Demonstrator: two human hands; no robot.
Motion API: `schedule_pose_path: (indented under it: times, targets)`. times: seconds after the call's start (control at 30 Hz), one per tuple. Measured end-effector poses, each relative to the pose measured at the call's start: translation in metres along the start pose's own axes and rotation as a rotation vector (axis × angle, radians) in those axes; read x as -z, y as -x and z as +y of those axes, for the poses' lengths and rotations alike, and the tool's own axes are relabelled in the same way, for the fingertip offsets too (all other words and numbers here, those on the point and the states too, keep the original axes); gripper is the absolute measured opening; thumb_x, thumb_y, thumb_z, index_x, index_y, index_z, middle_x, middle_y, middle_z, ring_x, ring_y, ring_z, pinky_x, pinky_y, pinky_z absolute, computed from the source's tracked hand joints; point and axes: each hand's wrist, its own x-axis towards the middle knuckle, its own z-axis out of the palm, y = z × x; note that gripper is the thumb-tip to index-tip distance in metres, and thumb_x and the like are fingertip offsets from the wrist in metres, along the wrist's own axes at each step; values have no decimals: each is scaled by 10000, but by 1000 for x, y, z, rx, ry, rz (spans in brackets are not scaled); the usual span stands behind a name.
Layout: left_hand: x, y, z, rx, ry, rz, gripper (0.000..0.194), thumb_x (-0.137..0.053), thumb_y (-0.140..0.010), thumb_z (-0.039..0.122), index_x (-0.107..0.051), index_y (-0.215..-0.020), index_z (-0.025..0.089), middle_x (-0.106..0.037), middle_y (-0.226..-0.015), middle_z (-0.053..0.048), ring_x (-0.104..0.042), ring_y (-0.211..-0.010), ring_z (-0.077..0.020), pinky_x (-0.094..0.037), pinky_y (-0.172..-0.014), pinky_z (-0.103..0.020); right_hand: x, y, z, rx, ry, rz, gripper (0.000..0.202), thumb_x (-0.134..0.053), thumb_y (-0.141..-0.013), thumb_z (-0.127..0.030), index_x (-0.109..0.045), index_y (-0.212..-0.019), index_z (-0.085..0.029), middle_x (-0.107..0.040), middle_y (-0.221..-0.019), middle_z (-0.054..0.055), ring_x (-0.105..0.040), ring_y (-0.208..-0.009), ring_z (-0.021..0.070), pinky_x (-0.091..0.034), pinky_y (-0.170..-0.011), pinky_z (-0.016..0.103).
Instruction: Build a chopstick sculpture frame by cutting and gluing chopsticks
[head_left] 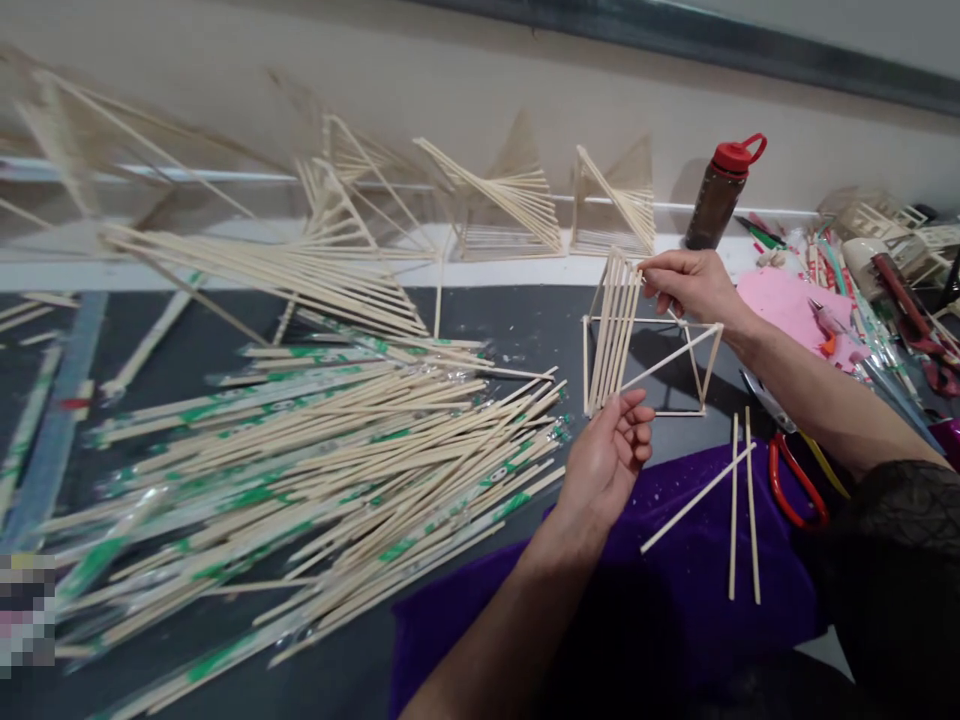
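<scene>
A: What is hard to make out?

B: A pixelated block masks the lower left corner. At lower right, a dark sleeve is cut off by the edge. The right forearm partly covers a tool whose red handle shows on the purple cloth. At the back, stick models stand in a row, the leftmost blurred.

A: And the hands?

B: The right hand is above, its thumb and forefinger pinching the top corner of a stick frame; its other fingers curl under. The left hand is below, palm turned up, fingers loosely bent and slightly apart. Its thumb tip is at the frame's lower edge; I cannot tell whether it grips there.

A: Where is that frame?

B: On the dark worktop, right of centre, between the hands. It is a boxy outline with a slanted row of sticks at its left side.

A: What is nearby?

B: A big pile of chopsticks, many in clear and green wrappers, fills the left. Three loose sticks lie on the cloth, and a red-capped bottle stands behind the right hand.
</scene>
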Motion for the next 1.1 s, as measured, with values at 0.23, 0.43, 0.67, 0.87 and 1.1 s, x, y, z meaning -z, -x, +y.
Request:
schedule_pose_path:
  times: [0.23, 0.43, 0.67, 0.87, 1.1]
  targets:
    - [-1, 1, 0, -5, -3, 8, 298, -402, -980, 236, -637, -863, 95, -597, -610, -25, -486, -424, -61, -355, -376, -153, 1, -1, 2, 22, -17, 2, 127, -677, -735, -209, -734, -823, -138, -671, -627, 8, -561, -441, 65, -338, -356, 159]
    - [0, 1, -1, -10, 2, 11, 278, -431, -971, 236, -645, -867, 93, -598, -614, -27, -490, -421, -62, -358, -372, -152, 0, -2, 3, 17, -29, -19, 126, -664, -742, -217, -734, -819, -146, -670, -630, 1, -557, -439, 54, -327, -345, 150]
    - [0, 1, 0, -8, -3, 18, 283, -422, -975, 233, -641, -872, 86, -592, -608, -26, -489, -422, -62, -350, -365, -149, 2, -2, 6, 44, 19, -58, 159, -622, -767, -240, -741, -837, -162, -669, -661, 3, -563, -465, 54, -344, -368, 155]
    - [-1, 0, 0, -1, -12, 29, 297, -407, -982, 245, -634, -879, 82, -587, -600, -19, -485, -420, -62, -342, -363, -151, 2, -2, 6, 61, 74, -67, 195, -591, -782, -241, -735, -861, -137, -664, -687, 13, -563, -482, 49, -324, -377, 148]
    - [1, 0, 0, -1, -10, 9, 305, -393, -987, 243, -630, -880, 84, -589, -594, -20, -482, -418, -60, -338, -363, -145, 2, -3, 4, 82, 71, -69, 182, -594, -776, -219, -734, -847, -127, -653, -659, 12, -559, -473, 51, -328, -381, 159]
